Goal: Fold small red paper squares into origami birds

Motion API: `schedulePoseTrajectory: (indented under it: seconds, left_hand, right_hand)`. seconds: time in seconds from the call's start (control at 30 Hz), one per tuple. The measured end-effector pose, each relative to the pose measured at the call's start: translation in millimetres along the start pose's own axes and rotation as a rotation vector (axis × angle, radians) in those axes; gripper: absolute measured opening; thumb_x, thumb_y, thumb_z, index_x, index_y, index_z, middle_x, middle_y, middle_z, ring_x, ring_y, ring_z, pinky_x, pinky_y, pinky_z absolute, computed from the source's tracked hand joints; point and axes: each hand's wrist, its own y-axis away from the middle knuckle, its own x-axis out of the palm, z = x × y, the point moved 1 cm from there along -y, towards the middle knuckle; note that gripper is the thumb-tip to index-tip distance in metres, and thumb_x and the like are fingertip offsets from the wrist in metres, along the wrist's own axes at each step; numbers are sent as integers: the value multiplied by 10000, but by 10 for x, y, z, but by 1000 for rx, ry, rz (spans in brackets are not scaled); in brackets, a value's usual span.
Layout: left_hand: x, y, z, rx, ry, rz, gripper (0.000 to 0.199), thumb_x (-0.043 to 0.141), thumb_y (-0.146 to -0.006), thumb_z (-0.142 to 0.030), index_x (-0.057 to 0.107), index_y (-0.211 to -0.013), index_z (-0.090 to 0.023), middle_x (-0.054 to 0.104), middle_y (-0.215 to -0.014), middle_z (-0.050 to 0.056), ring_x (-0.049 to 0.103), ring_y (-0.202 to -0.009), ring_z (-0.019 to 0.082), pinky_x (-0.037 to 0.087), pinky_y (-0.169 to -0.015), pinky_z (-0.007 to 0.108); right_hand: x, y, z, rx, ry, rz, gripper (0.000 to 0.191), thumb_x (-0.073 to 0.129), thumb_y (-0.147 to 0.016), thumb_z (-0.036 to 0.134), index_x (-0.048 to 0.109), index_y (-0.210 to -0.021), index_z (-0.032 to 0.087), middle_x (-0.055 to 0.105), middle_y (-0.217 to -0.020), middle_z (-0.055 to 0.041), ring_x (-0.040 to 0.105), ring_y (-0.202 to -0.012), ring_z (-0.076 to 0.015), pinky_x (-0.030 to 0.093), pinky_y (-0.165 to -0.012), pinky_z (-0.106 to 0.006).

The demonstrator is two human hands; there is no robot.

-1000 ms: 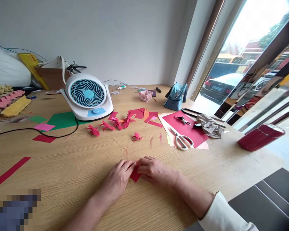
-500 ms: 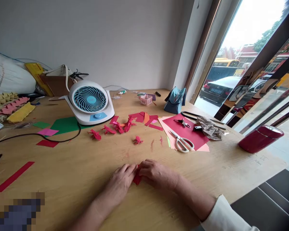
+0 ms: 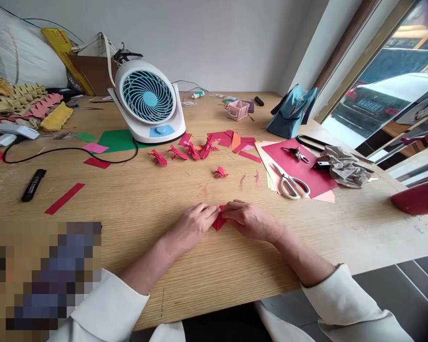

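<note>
A small folded piece of red paper (image 3: 218, 224) lies on the table between my hands, its pointed lower corner towards me. My left hand (image 3: 194, 225) presses its left side with the fingers together. From the other side my right hand (image 3: 251, 221) pinches the paper, fingers bent; the fingertips of both hands nearly meet and cover its upper part. Beyond them sits a folded red paper figure (image 3: 220, 172) by itself. Farther back, several similar figures (image 3: 192, 150) stand in a row.
Scissors (image 3: 291, 183) lie on red and pink sheets (image 3: 319, 183) to the right, with crumpled paper (image 3: 349, 166) beside them. A white fan (image 3: 153, 107) stands at the back left. A red paper strip (image 3: 64, 198) and a black marker (image 3: 34, 185) are on the left.
The view has tilted down and shifted left, so everything appears higher and more of both sleeves shows. My hands stay at the red paper, in nearly the same hold.
</note>
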Motion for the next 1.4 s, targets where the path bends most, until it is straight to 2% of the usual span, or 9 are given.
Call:
schedulePoseTrajectory:
  seconds: [0.13,0.37,0.57,0.8,0.97,1.1,1.4]
  left_hand:
    - [-31,-1,-8,0,37,-35,491,463,-892,-32,515,-1371,-126,617,-1312,120,553,-1126,214,516,-935,364]
    - [-67,-18,-18,-28,71,4,486,445,-888,-13,535,-1348,-140,639,-1273,90,552,-1021,199,510,-914,347]
    - [-82,-20,-29,-37,83,16,463,448,-893,-20,545,-1333,-127,638,-1269,92,540,-1047,209,504,-921,354]
    - [-81,-12,-38,-30,86,12,473,442,-902,-21,515,-1354,-141,627,-1280,93,530,-1077,212,498,-941,370]
    - [-73,-7,-34,-35,87,8,478,454,-895,-16,521,-1350,-147,629,-1273,87,525,-1069,213,502,-939,373]
    - [-64,-2,-29,-28,84,-14,461,464,-890,-14,546,-1319,-161,632,-1273,84,528,-1074,216,502,-935,370]
    - [-60,3,-27,-18,95,-20,435,475,-901,-29,550,-1302,-181,625,-1289,74,526,-1089,220,494,-939,374]
  right_hand:
    - [0,1,-12,10,-18,-2,226,492,-937,68,683,-1033,144,663,-998,-114,617,-947,-188,505,-877,-331]
    - [-45,59,-108,59,-32,-44,216,470,-967,116,683,-958,150,634,-915,-87,600,-858,-172,490,-792,-300]
    - [0,52,-133,78,57,-23,242,452,-998,189,678,-1076,150,584,-920,-90,566,-822,-172,475,-776,-310]
    - [31,57,-127,64,89,12,289,472,-978,150,660,-1196,177,582,-967,-92,562,-848,-176,468,-798,-317]
    - [-6,71,-96,74,84,39,325,458,-935,56,687,-1127,183,595,-996,-95,572,-893,-183,480,-831,-320]
    - [-19,83,-88,75,43,30,328,446,-910,10,715,-1010,168,614,-995,-98,587,-908,-180,487,-839,-310]
    - [-28,102,-119,54,-59,-11,375,420,-845,-60,715,-893,167,639,-967,-84,606,-883,-167,487,-807,-290]
